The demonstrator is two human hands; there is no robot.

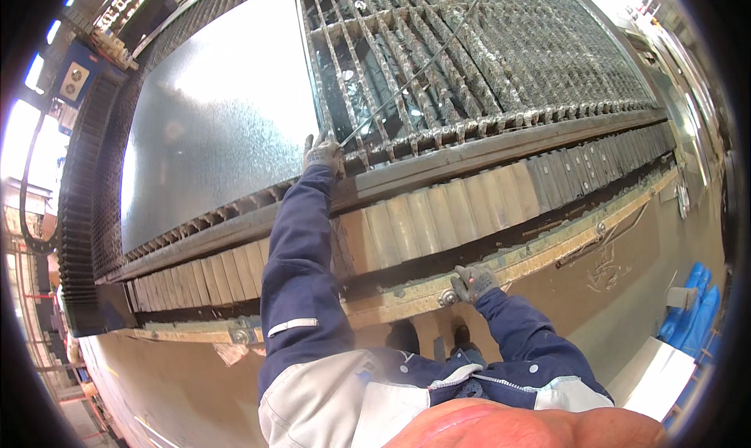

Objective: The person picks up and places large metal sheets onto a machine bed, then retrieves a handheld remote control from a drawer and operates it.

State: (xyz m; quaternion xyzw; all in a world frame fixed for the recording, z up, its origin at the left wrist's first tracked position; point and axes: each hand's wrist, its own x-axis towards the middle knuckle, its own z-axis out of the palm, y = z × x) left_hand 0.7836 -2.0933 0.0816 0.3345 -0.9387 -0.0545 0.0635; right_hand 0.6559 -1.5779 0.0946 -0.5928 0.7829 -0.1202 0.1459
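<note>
My left hand (322, 155), in a grey work glove, is at the near right corner of a large shiny metal sheet (223, 120). A long thin metal rod (407, 84) runs from this hand up and right across the slatted grate; the hand appears closed on the rod's near end, with a finger or two raised beside the sheet's edge. The sheet lies flat on the left part of the grate (477, 65). Lower down, my right hand (475, 282), also gloved, has its fingers curled over the yellowish machine rail (407, 301).
A dark frame bar (469, 149) edges the grate, with a pleated cover (438, 217) below it. Between the slats at the top centre, dark gaps hold scraps. Blue wrapped items (692, 311) and a white panel (653, 381) stand at lower right. A blue box (77, 77) is at far left.
</note>
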